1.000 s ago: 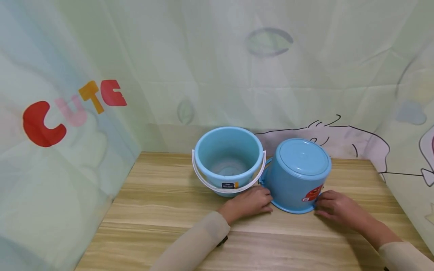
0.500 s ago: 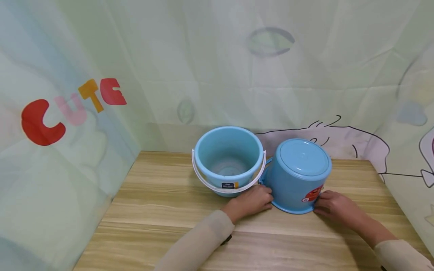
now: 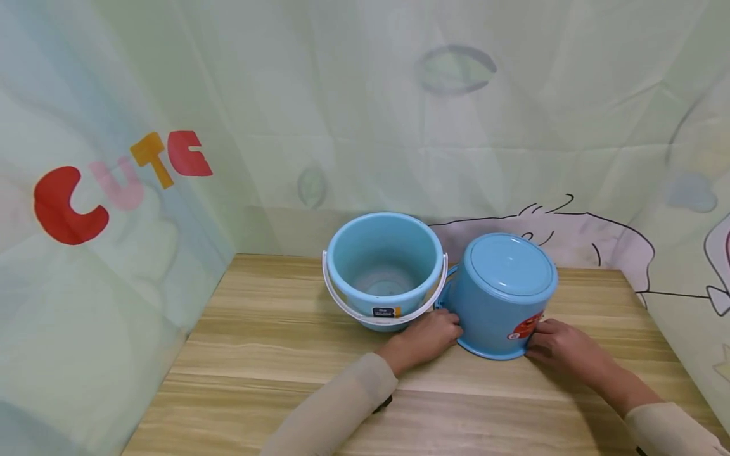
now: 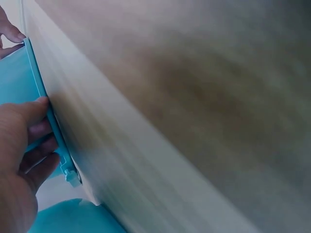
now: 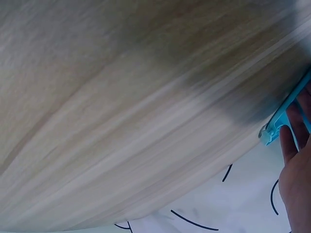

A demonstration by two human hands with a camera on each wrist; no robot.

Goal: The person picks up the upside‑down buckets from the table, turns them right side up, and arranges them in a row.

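An upside-down blue bucket (image 3: 485, 316) stands rim-down on the table, a red sticker on its side. My left hand (image 3: 429, 337) holds its rim on the left; in the left wrist view the thumb of that hand (image 4: 19, 145) lies at the rim's edge and the fingers rest against the wall. At the opposite side, my right hand (image 3: 567, 351) grips the rim beside the sticker. The right wrist view shows fingers of that hand (image 5: 297, 170) along the rim, the thumb hidden. Left of it, an upright light-blue bucket (image 3: 384, 253) has its white handle hanging in front.
Both buckets stand near the back edge of the wood-grain table (image 3: 274, 354). A printed cloth (image 3: 365, 126) with coloured letters and line drawings hangs behind and along the sides.
Both hands have shifted slightly along the rim, the left a little rightward and the right a little leftward. Both buckets stay in place.
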